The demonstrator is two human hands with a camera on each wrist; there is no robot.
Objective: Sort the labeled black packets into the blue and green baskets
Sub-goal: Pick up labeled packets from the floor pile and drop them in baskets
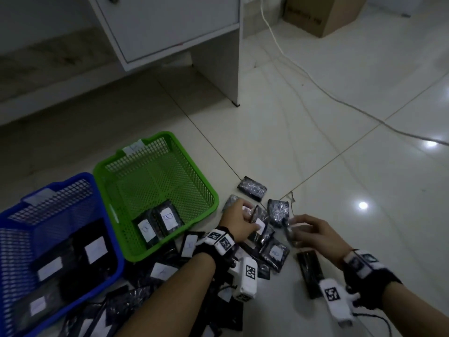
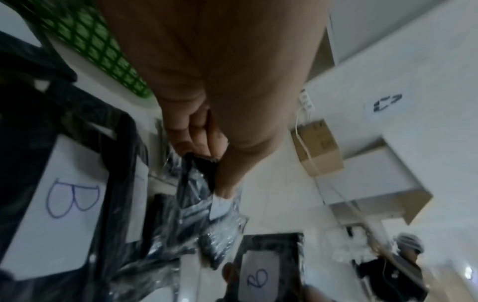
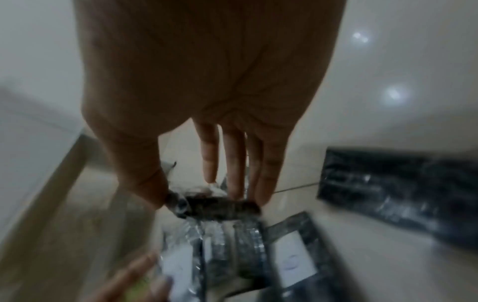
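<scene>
Black packets with white labels lie heaped on the tiled floor (image 1: 274,254). My left hand (image 1: 243,221) pinches one packet (image 2: 204,169) at the top of the heap, thumb against curled fingers. My right hand (image 1: 308,229) holds another packet (image 3: 214,206) by its edge between thumb and fingers, just right of the left hand. The green basket (image 1: 155,190) stands left of the heap with two packets marked B (image 1: 160,222) in its near corner. The blue basket (image 1: 56,242) sits at the near left and holds several labeled packets.
A white cabinet (image 1: 170,27) stands behind the baskets. A white cable (image 1: 315,81) runs across the floor at the right, past a cardboard box (image 1: 320,13). More packets (image 1: 252,188) lie singly beyond the heap. Bare tiles stretch to the right.
</scene>
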